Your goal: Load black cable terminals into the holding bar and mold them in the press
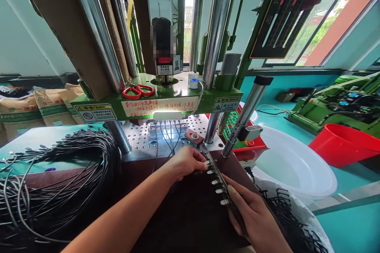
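Note:
My right hand [249, 209] is wrapped round the lower part of a long dark metal strip [219, 174], which slants up to the left above the dark table. Several small metal connectors [219, 191] stick out along its left edge. At the strip's upper end my left hand [190, 163] pinches one of these connectors between thumb and fingers. Beyond the hands, a lit metal mould [168, 131] sits on the press bed with several thin black cables coming out of it towards me. A brown block [194, 137] lies just right of the mould.
Black cables [97, 146] are heaped at the left. Red-handled scissors [138, 91] and a solder spool [193, 83] rest on the green press plate [175, 99]. At the right are a metal post [247, 106], a white tub [297, 166], a red bucket [344, 144] and a bag of black scraps [293, 213].

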{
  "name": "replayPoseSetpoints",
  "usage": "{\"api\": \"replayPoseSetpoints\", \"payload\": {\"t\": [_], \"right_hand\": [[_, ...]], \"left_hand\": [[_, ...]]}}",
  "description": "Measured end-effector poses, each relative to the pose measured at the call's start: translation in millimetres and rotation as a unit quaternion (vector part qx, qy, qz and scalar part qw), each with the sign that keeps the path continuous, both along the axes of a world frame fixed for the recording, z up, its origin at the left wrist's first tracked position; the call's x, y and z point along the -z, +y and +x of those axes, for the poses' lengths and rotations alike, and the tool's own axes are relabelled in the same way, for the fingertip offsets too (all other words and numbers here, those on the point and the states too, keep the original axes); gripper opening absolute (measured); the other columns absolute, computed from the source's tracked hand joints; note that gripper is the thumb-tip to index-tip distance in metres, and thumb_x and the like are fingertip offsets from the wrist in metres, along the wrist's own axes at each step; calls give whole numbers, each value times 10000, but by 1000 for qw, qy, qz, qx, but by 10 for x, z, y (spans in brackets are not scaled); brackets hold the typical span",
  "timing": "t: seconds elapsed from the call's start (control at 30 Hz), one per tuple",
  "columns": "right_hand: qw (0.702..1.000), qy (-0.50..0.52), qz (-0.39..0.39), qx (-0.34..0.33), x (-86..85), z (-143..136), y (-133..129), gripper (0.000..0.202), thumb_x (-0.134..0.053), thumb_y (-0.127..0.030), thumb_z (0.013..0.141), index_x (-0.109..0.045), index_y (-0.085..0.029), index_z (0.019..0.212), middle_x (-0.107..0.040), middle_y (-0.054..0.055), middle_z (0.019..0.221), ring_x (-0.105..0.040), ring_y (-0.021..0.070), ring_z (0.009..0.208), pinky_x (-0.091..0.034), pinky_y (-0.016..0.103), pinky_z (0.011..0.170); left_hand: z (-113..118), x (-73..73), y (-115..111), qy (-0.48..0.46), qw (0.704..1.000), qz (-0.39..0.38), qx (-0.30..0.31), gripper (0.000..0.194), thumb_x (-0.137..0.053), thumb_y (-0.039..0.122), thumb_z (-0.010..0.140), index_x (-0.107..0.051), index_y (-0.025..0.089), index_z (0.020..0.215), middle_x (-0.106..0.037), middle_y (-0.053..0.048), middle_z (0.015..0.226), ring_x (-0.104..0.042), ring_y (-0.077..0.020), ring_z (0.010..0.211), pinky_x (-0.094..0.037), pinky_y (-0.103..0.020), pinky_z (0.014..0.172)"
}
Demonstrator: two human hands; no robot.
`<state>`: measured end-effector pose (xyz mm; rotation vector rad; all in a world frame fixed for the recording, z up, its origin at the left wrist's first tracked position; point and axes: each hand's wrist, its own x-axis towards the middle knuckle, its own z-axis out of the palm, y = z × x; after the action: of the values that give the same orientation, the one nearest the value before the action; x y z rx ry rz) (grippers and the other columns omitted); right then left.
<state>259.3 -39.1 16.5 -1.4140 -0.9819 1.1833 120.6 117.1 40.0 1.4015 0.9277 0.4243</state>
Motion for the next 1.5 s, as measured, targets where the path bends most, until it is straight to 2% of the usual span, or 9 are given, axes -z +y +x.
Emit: {"api": "replayPoseSetpoints", "payload": {"t": [0.2,0.4,0.53,0.73,1.07,1.5], "right_hand": [[1000,-12,-2,-14,-35,3,-1,658,-490,-582,875,-513,-116,1339,-416,-66,396,-331,70,320,-203,196,346],[1000,18,8,8,5,3,-10,635,-515,-552,879,-516,-103,1328,-430,-65,411,-313,56,326,-187,190,342],[1000,26,-2,0,-16,2,-18,639,-504,-549,888,-488,-112,1353,-407,-74,387,-301,61,322,-187,190,338],[1000,25,2,0,-37,0,-6,662,-518,-563,873,-500,-98,1344,-416,-68,370,-311,69,319,-201,195,340],[999,41,-3,4,-5,-5,-8,665,-543,-568,855,-505,-116,1342,-430,-65,402,-319,61,326,-202,183,334],[999,-26,-3,-27,12,11,-7,636,-476,-573,889,-494,-143,1357,-499,-40,482,-344,69,336,-246,198,350]], "left_hand": [[-10,-5,-27,-2,1000,-5,-7,196,-784,238,528,-640,140,618,-578,23,499,-504,-102,479,-368,-237,481],[-91,-56,-36,-10,998,-40,-37,304,-817,318,516,-655,138,699,-615,10,588,-561,-123,548,-429,-259,543],[-130,-47,-6,9,998,-18,-54,232,-773,259,589,-700,133,769,-614,14,595,-515,-98,534,-381,-236,522],[-93,33,7,27,997,15,-67,159,-777,209,569,-690,142,685,-597,27,566,-495,-91,536,-360,-228,539],[-59,-13,-30,17,997,15,-76,60,-684,167,682,-649,133,716,-564,32,541,-480,-83,501,-353,-208,483],[-25,-25,-15,74,992,71,-73,52,-647,157,721,-690,131,734,-536,30,498,-462,-87,473,-315,-205,459]]}}
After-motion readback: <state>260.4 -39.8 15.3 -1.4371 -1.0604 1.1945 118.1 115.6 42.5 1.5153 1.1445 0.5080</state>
